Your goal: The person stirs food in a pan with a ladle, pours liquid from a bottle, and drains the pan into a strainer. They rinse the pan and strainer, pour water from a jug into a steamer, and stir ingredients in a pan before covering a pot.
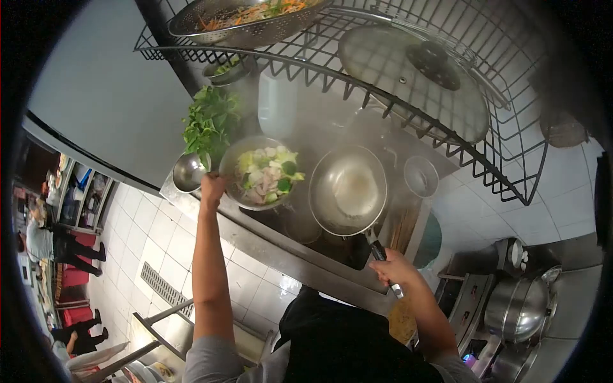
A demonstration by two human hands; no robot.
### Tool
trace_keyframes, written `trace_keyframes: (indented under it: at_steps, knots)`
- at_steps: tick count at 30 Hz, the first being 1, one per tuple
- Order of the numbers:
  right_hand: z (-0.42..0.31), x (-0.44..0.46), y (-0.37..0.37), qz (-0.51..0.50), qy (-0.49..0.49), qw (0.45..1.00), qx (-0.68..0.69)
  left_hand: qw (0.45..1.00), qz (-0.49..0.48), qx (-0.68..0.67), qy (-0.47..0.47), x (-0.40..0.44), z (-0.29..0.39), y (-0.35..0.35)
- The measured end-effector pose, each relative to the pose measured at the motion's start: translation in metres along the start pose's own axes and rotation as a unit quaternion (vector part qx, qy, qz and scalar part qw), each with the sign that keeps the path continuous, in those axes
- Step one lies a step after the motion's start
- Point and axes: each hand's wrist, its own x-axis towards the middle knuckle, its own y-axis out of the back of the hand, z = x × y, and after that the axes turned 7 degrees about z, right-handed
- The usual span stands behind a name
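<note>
left hand (212, 188) closed at the rim of the vegetable bowl (230, 161); right hand (397, 267) wrapped round the handle (378, 250) of the pan (327, 191) beside it. both vessels appear to be being steadied; shifting either calls for level support.

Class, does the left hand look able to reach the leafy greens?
Probably yes: the leafy greens lie just beyond the left hand, nothing visibly between, though it seems busy at the vegetable pan.

We can read no texts, labels, brands, numbers or signs on anything in this view.
</note>
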Motion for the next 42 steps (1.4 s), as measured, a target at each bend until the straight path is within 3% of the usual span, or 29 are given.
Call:
trace_keyframes:
  at_steps: [1, 5, 8, 10, 12, 14, 16, 20, 22, 24, 30, 32, 34, 35, 36, 37, 40, 42]
  knots:
    - [0.000, -0.005, 0.002, -0.001, -0.011, 1.000, 0.015, 0.998, -0.014, 0.006, 0.054, 0.008, -0.010, 0.013]
    - [0.004, -0.015, 0.003, 0.008, -0.031, 0.998, 0.052, 0.993, -0.014, -0.012, 0.120, 0.002, -0.010, 0.037]
    - [0.009, -0.016, -0.001, 0.005, -0.048, 0.995, 0.084, 0.991, 0.010, 0.058, 0.124, 0.011, -0.044, 0.049]
    - [0.018, -0.007, -0.001, -0.007, -0.034, 0.994, 0.108, 0.996, 0.043, 0.049, 0.068, -0.002, -0.024, 0.043]
    - [0.030, 0.011, -0.003, -0.016, -0.021, 0.991, 0.135, 0.982, 0.016, 0.155, 0.106, 0.015, -0.036, 0.056]
    - [0.038, 0.041, -0.009, -0.076, -0.009, 0.976, 0.204, 0.986, 0.019, 0.161, -0.026, 0.044, -0.083, 0.061]
    - [0.035, 0.067, -0.024, -0.092, 0.011, 0.960, 0.264, 0.980, 0.003, 0.195, 0.040, 0.029, -0.048, 0.058]
    - [0.038, 0.097, -0.033, -0.136, -0.009, 0.958, 0.252, 0.983, 0.020, 0.172, 0.059, 0.011, -0.021, 0.052]
    - [0.050, 0.102, -0.017, -0.137, -0.004, 0.964, 0.230, 0.975, 0.022, 0.112, 0.189, -0.007, 0.002, 0.051]
    - [0.053, 0.104, -0.006, -0.118, 0.016, 0.977, 0.176, 0.975, -0.010, 0.094, 0.203, -0.004, -0.002, 0.061]
    - [0.042, 0.131, -0.020, -0.112, 0.048, 0.974, 0.192, 0.968, -0.033, 0.084, 0.234, -0.017, -0.004, 0.071]
    - [0.047, 0.124, -0.008, -0.127, 0.059, 0.981, 0.134, 0.968, -0.087, 0.036, 0.233, -0.029, 0.006, 0.069]
    - [0.035, 0.102, 0.001, -0.049, 0.033, 0.998, -0.022, 0.972, -0.084, -0.006, 0.220, -0.035, 0.000, 0.068]
    - [0.032, 0.098, -0.004, -0.057, 0.034, 0.997, -0.028, 0.970, -0.092, -0.001, 0.225, -0.031, -0.006, 0.068]
    - [0.036, 0.090, -0.010, 0.074, 0.132, 0.971, -0.187, 0.968, -0.106, 0.002, 0.229, -0.028, -0.009, 0.066]
    - [0.038, 0.085, -0.014, 0.204, 0.225, 0.892, -0.334, 0.972, -0.103, 0.006, 0.211, -0.027, -0.011, 0.064]
    - [0.040, 0.077, -0.016, 0.272, 0.150, 0.867, -0.389, 0.968, -0.121, 0.013, 0.220, -0.022, -0.006, 0.060]
    - [0.036, 0.068, -0.014, 0.269, 0.152, 0.874, -0.374, 0.967, -0.123, 0.026, 0.221, -0.023, -0.002, 0.054]
